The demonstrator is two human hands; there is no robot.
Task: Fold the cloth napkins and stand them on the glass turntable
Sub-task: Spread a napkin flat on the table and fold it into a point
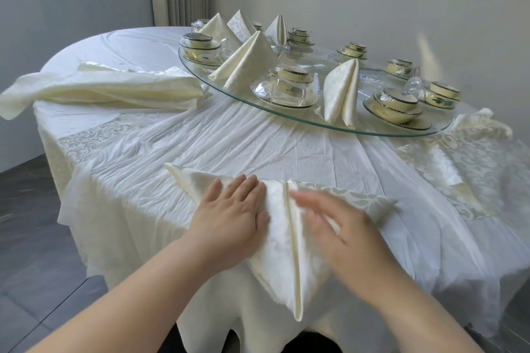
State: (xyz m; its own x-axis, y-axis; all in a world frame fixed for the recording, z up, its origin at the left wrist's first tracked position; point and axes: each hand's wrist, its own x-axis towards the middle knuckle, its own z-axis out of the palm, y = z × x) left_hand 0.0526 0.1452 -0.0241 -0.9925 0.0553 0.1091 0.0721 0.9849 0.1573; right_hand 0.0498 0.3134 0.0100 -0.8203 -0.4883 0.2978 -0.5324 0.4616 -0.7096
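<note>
Cream damask napkin (pixel 282 241) pressed flat at the near edge of the round surface (pixel 229 137).
A loose heap of unfolded napkins (pixel 109 89) lies at the far left on the crinkled white cover. The left hand (pixel 229 218) is open, with straight fingers pressing the napkin's left flap. The two flaps meet at one centre seam. The long axis runs far to near, and the single point faces the person, overhanging the edge. The right hand (pixel 341 235), blurred, lies open on the right flap. Beyond, the round glass turntable (pixel 258 107) carries five standing napkins (pixel 342 92), tips up, and at least eight film-wrapped dish sets (pixel 395 106). One crumpled napkin (pixel 484 123) lies just beside its right rim.
</note>
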